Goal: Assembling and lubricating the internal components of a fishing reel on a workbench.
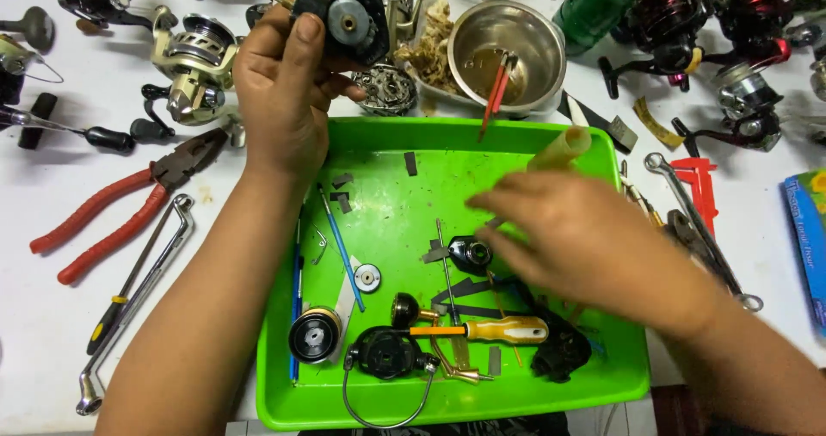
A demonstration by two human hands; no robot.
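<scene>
My left hand is raised above the tray's far left corner and grips a black fishing reel body. Blurred with motion, my right hand hovers over the green tray, fingers spread, just right of a small black reel part; nothing is visibly in it. In the tray lie a spool, a rotor with a wire bail, a yellow-handled screwdriver, a small gear and thin metal strips.
Red-handled pliers and a bent socket wrench lie left of the tray. A steel bowl with red-tipped tools stands behind it. Several fishing reels crowd the far edge; a spanner and red caliper lie right.
</scene>
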